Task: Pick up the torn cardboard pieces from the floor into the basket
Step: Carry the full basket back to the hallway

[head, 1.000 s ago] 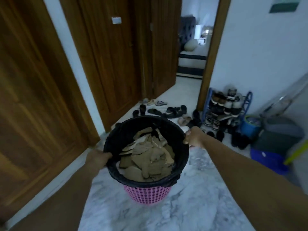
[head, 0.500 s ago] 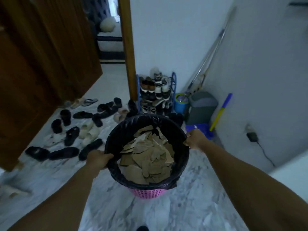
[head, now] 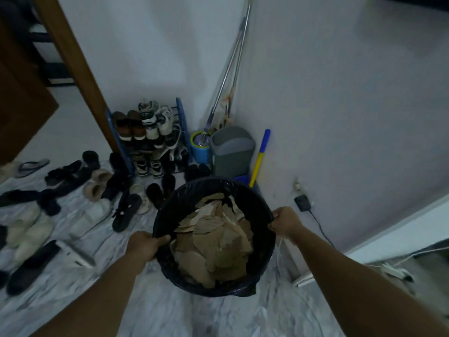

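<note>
Since half a second ago, the view has swung further right: the wooden door (head: 21,98) is now cut off at the left edge, and the corner with the grey bin (head: 230,149) sits near the middle. The basket (head: 167,215), lined with a black bag, is held in much the same place in the view, seen from above at lower centre.

In the head view, the left hand (head: 143,245) is curled over the near-left rim, its fingers hooked inside the bag. The right hand (head: 285,221) grips the right rim, fingers closed around the bag's edge. The torn cardboard pieces (head: 216,239) lie piled inside the basket, nearly to the rim. The basket's own wall is hidden by the bag.

No writing or brand can be read; markings on the sneakers on the blue shoe rack (head: 179,110) are too blurred. Loose shoes (head: 97,186) are scattered on the marble floor (head: 158,312) at left, some cut off by the frame edge. A yellow-and-blue handle (head: 260,156) leans on the wall, its lower end hidden behind the basket. A charger (head: 301,203) is plugged in low on the right wall.
</note>
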Tool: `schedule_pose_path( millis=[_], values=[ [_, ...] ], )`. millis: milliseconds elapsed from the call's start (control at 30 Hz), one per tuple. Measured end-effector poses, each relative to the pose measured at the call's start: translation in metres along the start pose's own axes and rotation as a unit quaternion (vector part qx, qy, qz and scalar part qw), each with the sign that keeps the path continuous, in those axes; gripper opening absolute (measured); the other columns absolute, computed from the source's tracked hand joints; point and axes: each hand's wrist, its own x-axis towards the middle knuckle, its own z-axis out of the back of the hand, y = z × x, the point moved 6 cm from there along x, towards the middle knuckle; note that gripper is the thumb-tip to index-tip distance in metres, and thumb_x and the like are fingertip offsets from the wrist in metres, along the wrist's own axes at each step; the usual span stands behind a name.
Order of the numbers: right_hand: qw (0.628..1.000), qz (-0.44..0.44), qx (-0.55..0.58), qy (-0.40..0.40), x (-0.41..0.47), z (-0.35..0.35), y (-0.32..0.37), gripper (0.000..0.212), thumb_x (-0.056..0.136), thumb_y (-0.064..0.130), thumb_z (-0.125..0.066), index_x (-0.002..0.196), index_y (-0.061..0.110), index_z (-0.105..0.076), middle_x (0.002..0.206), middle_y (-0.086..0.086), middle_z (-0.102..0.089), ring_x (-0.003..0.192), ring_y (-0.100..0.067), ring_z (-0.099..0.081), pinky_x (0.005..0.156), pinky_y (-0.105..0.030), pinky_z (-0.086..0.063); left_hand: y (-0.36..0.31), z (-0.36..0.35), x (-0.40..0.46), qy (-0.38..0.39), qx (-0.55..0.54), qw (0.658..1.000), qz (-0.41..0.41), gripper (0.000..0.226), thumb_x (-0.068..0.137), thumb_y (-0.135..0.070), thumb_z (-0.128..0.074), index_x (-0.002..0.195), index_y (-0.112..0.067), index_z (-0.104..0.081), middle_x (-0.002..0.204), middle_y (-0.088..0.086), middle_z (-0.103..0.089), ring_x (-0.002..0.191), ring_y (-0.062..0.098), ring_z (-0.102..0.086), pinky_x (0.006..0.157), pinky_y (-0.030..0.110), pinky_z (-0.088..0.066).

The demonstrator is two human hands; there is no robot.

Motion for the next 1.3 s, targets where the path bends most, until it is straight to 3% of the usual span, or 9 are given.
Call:
schedule_pose_path(
  millis=[167,300,400,567,700,967,1100,1200,1300],
  values=[
    [0.999,-0.028,0.023,0.018,0.078,0.008,-0.047,0.006,0.074,0.006,-0.066,0.076,0.001,-0.063,0.082,-0.016,-0.062,0.078,-0.028,-0.061,0.064,-0.030,-0.042,-0.041,-0.079,0.033,0.017,-0.034,0.999,0.025,0.027,0.079,-0.017,-0.080,0.072,0.004,-0.064,0.082,0.024,-0.067,0.076,0.033,-0.066,0.076,0.040,-0.055],
    [0.996,-0.063,0.061,0.014,0.145,-0.007,-0.083,0.036,0.078,0.005,-0.068,0.113,-0.004,-0.064,0.114,-0.021,-0.066,0.106,-0.033,-0.064,0.089,-0.038,-0.053,-0.051,-0.136,0.092,0.041,-0.013,0.997,0.059,0.022,0.081,-0.014,-0.077,0.078,0.005,-0.066,0.092,0.027,-0.068,0.088,0.037,-0.067,0.083,0.048,-0.057],
    [0.993,-0.090,0.081,0.013,0.191,-0.029,-0.104,0.046,0.080,0.006,-0.069,0.124,0.003,-0.057,0.117,-0.019,-0.064,0.109,-0.033,-0.061,0.092,-0.039,-0.051,-0.044,-0.171,0.142,0.044,0.004,0.994,0.096,0.021,0.085,-0.009,-0.072,0.074,0.006,-0.062,0.088,0.025,-0.065,0.081,0.034,-0.064,0.079,0.046,-0.056],
    [0.983,-0.129,0.131,0.010,0.272,-0.078,-0.143,0.035,0.083,0.002,-0.064,0.115,0.008,-0.050,0.104,-0.014,-0.061,0.093,-0.029,-0.061,0.071,-0.030,-0.048,-0.017,-0.234,0.231,0.042,-0.009,0.989,0.144,0.021,0.090,-0.007,-0.065,0.072,0.001,-0.058,0.081,0.019,-0.060,0.071,0.030,-0.057,0.061,0.036,-0.053],
    [0.974,-0.151,0.168,0.007,0.333,-0.111,-0.169,0.029,0.081,0.001,-0.062,0.107,0.006,-0.051,0.101,-0.010,-0.055,0.097,-0.029,-0.056,0.079,-0.032,-0.045,0.002,-0.278,0.288,0.045,-0.009,0.987,0.151,0.016,0.093,-0.004,-0.059,0.077,0.000,-0.057,0.085,0.017,-0.059,0.072,0.026,-0.056,0.054,0.031,-0.049],
    [0.959,-0.164,0.230,0.001,0.417,-0.170,-0.212,0.015,0.082,-0.008,-0.057,0.081,0.007,-0.057,0.096,-0.015,-0.058,0.093,-0.032,-0.058,0.086,-0.042,-0.052,0.027,-0.338,0.352,0.038,-0.037,0.986,0.161,0.019,0.090,0.014,-0.053,0.079,-0.002,-0.053,0.091,0.017,-0.056,0.086,0.032,-0.054,0.062,0.035,-0.049],
    [0.947,-0.182,0.264,0.018,0.438,-0.196,-0.231,0.016,0.085,-0.013,-0.051,0.086,-0.005,-0.066,0.086,-0.013,-0.055,0.084,-0.029,-0.054,0.076,-0.034,-0.045,0.049,-0.362,0.370,0.053,-0.043,0.983,0.168,0.017,0.084,0.016,-0.059,0.087,0.000,-0.058,0.104,0.020,-0.060,0.096,0.032,-0.056,0.073,0.039,-0.051],
    [0.955,-0.189,0.221,0.058,0.442,-0.214,-0.244,0.027,0.088,-0.011,-0.048,0.067,0.005,-0.053,0.076,-0.010,-0.052,0.073,-0.025,-0.051,0.066,-0.028,-0.042,0.072,-0.380,0.367,0.058,-0.061,0.977,0.197,0.025,0.081,0.016,-0.061,0.103,0.003,-0.060,0.110,0.021,-0.062,0.098,0.032,-0.057,0.077,0.041,-0.049],
    [0.956,-0.192,0.207,0.085,0.443,-0.227,-0.259,0.018,0.088,-0.014,-0.048,0.084,-0.002,-0.062,0.082,-0.010,-0.053,0.080,-0.024,-0.050,0.066,-0.026,-0.041,0.088,-0.391,0.364,0.071,-0.069,0.975,0.201,0.037,0.080,0.014,-0.060,0.115,0.003,-0.058,0.117,0.021,-0.061,0.101,0.032,-0.056,0.073,0.040,-0.049]
  ],
)
